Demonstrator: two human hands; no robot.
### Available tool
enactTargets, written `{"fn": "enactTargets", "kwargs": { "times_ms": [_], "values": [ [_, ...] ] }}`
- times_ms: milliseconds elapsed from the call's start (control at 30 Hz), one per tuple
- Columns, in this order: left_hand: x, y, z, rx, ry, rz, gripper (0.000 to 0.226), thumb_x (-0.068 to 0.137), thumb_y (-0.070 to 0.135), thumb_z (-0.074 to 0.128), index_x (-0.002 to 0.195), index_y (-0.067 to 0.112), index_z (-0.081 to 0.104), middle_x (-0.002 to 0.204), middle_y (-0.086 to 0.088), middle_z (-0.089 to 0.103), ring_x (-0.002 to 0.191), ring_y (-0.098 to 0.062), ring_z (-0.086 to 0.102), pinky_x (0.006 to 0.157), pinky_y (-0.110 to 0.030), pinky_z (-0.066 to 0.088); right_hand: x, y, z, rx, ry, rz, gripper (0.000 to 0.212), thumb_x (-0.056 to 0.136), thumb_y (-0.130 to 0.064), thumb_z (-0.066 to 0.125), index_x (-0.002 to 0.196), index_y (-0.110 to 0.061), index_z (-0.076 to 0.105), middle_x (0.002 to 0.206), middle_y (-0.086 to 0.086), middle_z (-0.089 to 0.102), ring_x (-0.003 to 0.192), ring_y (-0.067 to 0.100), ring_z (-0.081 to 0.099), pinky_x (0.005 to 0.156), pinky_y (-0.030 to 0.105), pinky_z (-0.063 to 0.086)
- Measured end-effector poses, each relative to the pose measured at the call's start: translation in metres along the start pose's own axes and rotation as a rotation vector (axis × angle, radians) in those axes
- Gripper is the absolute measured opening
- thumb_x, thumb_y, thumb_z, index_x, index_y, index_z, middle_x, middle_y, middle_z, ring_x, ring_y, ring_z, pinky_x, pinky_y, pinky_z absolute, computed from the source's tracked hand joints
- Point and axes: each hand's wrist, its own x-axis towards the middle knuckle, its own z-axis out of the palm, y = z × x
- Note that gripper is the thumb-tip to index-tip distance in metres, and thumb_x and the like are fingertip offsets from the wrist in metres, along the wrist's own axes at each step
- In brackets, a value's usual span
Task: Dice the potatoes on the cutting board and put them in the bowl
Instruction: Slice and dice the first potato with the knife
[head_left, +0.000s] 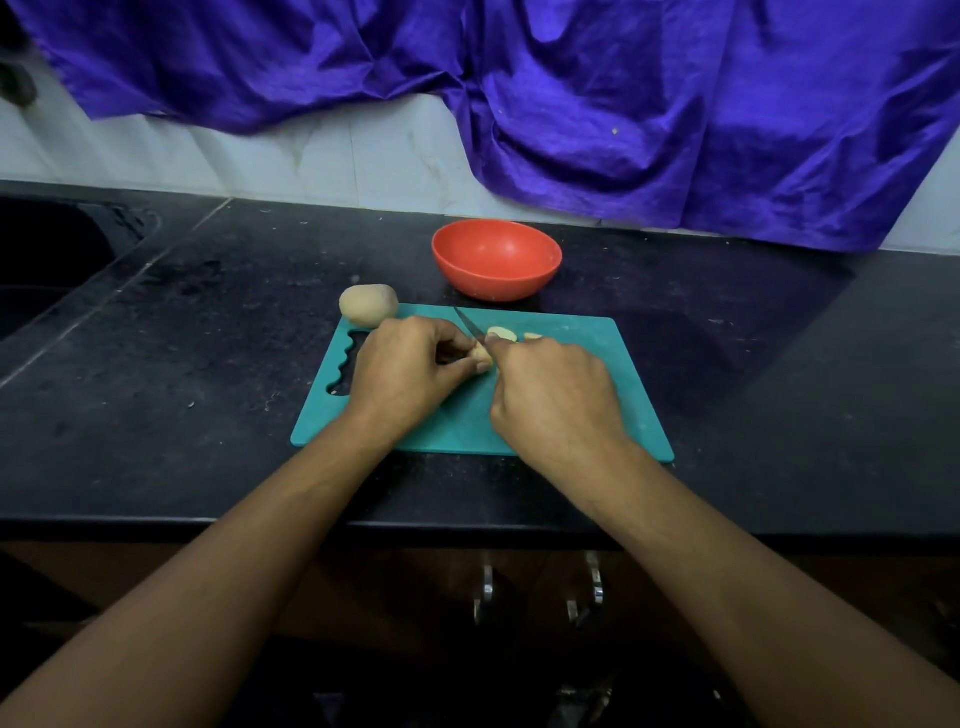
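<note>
A teal cutting board (613, 395) lies on the black counter. My left hand (410, 371) pinches a pale piece of potato (482, 356) against the board. My right hand (550, 400) grips a knife whose blade (467, 325) angles up and away, meeting that piece. Cut potato slices (503, 333) lie on the board just beyond my right hand. A whole unpeeled potato (368, 305) rests at the board's far left corner. A red bowl (496, 258) stands behind the board; I see nothing inside it.
The black counter (208, 338) runs left to a dark sink (47, 260). A purple cloth (571, 104) hangs over the tiled wall behind. Cabinet handles (592, 582) show below the counter's front edge.
</note>
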Motion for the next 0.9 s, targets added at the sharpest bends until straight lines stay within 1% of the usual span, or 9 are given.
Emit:
{"fn": "enactTargets", "kwargs": {
  "times_ms": [100,200,267,333,433,533,633,733,900],
  "values": [
    [0.000,-0.001,0.000,0.007,0.004,-0.001,0.020,0.080,0.040,0.083,0.096,0.028,0.081,0.091,0.014,0.078,0.084,0.000,0.071,0.080,-0.037,0.061,-0.001,0.000,0.003,0.009,0.000,-0.004,0.041,0.100,-0.020,0.049,0.140,-0.026,0.054,0.113,0.002,0.065,0.098,0.028,0.064,0.066,0.034,0.035],
    [0.000,-0.002,0.001,0.009,-0.001,-0.012,0.022,0.079,0.044,0.084,0.096,0.031,0.081,0.090,0.016,0.078,0.084,-0.001,0.071,0.078,-0.038,0.061,-0.007,0.005,0.005,0.009,-0.017,-0.011,0.049,0.102,-0.023,0.049,0.150,-0.028,0.045,0.108,0.003,0.067,0.090,0.026,0.065,0.063,0.035,0.038],
    [0.000,-0.002,0.000,0.017,-0.001,-0.017,0.022,0.079,0.047,0.083,0.095,0.032,0.080,0.088,0.016,0.077,0.083,0.000,0.071,0.077,-0.038,0.061,-0.010,0.008,0.006,0.000,-0.023,-0.013,0.051,0.103,-0.023,0.047,0.153,-0.028,0.040,0.104,0.002,0.066,0.083,0.024,0.060,0.062,0.036,0.038],
    [0.000,-0.001,0.000,0.018,-0.003,-0.017,0.023,0.079,0.047,0.084,0.095,0.031,0.080,0.088,0.016,0.077,0.082,0.001,0.070,0.077,-0.037,0.060,-0.013,0.010,0.005,-0.012,-0.028,-0.015,0.053,0.103,-0.024,0.046,0.155,-0.027,0.037,0.105,0.002,0.065,0.081,0.023,0.057,0.063,0.036,0.039],
    [0.000,0.002,-0.001,0.024,-0.006,-0.006,0.023,0.080,0.044,0.084,0.097,0.029,0.081,0.090,0.015,0.078,0.083,0.002,0.070,0.078,-0.036,0.061,-0.013,0.009,0.005,-0.025,-0.030,-0.011,0.053,0.103,-0.023,0.046,0.155,-0.027,0.038,0.105,0.002,0.065,0.078,0.022,0.052,0.063,0.037,0.039],
    [0.000,0.002,-0.001,0.029,0.002,0.013,0.022,0.082,0.042,0.082,0.099,0.027,0.081,0.092,0.013,0.078,0.084,0.000,0.070,0.079,-0.037,0.061,-0.005,0.006,0.006,-0.038,-0.002,-0.015,0.046,0.101,-0.021,0.048,0.147,-0.025,0.048,0.110,0.004,0.067,0.089,0.027,0.065,0.065,0.035,0.038],
    [0.000,-0.001,0.001,0.039,0.007,0.015,0.021,0.083,0.044,0.080,0.098,0.029,0.081,0.092,0.014,0.078,0.083,0.000,0.071,0.077,-0.036,0.060,0.004,0.001,0.010,-0.025,0.004,-0.025,0.043,0.098,-0.018,0.051,0.141,-0.023,0.054,0.113,0.005,0.067,0.099,0.028,0.067,0.068,0.035,0.039],
    [0.000,-0.001,0.000,0.045,0.007,0.016,0.020,0.083,0.043,0.079,0.098,0.030,0.081,0.091,0.015,0.078,0.083,0.000,0.070,0.076,-0.036,0.061,0.008,0.000,0.017,-0.013,-0.005,-0.040,0.047,0.098,-0.018,0.050,0.144,-0.023,0.052,0.112,0.004,0.068,0.100,0.028,0.067,0.069,0.036,0.043],
    [0.000,-0.002,0.001,0.010,0.001,-0.005,0.020,0.082,0.043,0.081,0.097,0.030,0.081,0.093,0.016,0.078,0.087,0.001,0.071,0.080,-0.037,0.061,0.001,0.004,0.021,-0.007,-0.018,-0.046,0.052,0.102,-0.020,0.046,0.153,-0.027,0.042,0.109,0.003,0.067,0.094,0.029,0.067,0.064,0.036,0.036]
  ]
}}
